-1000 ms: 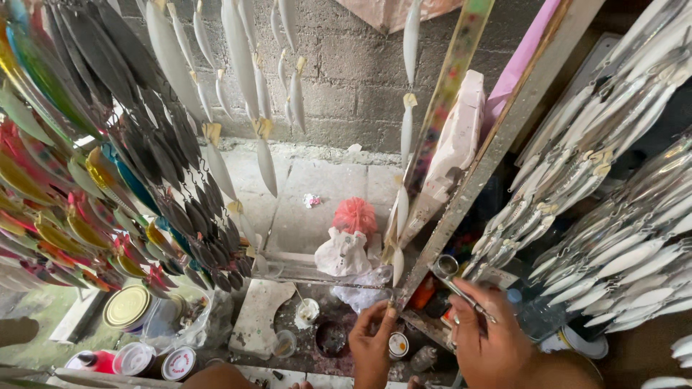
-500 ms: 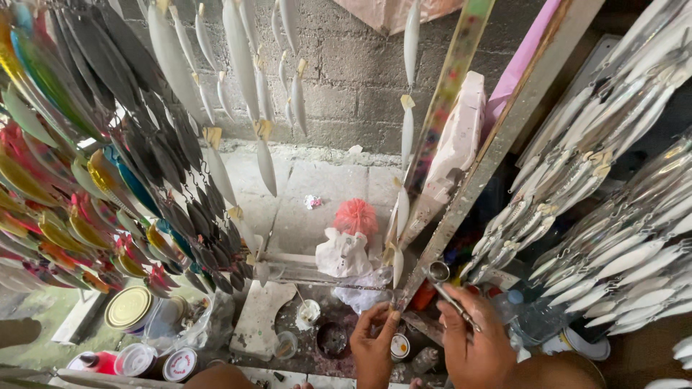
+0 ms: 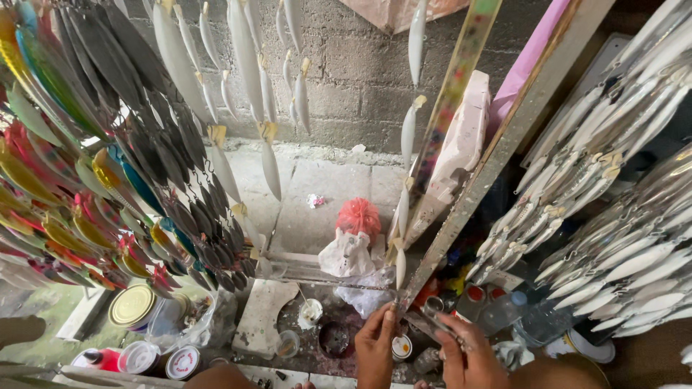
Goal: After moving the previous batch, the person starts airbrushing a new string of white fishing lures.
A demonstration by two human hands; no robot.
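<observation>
Below, left hand (image 3: 375, 346) pinching a hanging white lure (image 3: 401, 268); right hand (image 3: 468, 356) half cut off, its grip unclear.

It was a lure-painting workshop. Painted fishing lures (image 3: 108, 194) hung in rows; paint tins (image 3: 133, 306) sat below a block wall (image 3: 360, 79).

Painted fish-shaped lures (image 3: 86, 209) are hung in rows at left; pale unpainted lure blanks (image 3: 613, 216) are hung at right. A slanted metal rail (image 3: 497, 158) is set between them, before the grey block wall (image 3: 353, 72). Below the rail, the left hand (image 3: 375, 349) and right hand (image 3: 468, 356) are placed side by side. Round lidded tins (image 3: 133, 306) are stood at lower left.
</observation>
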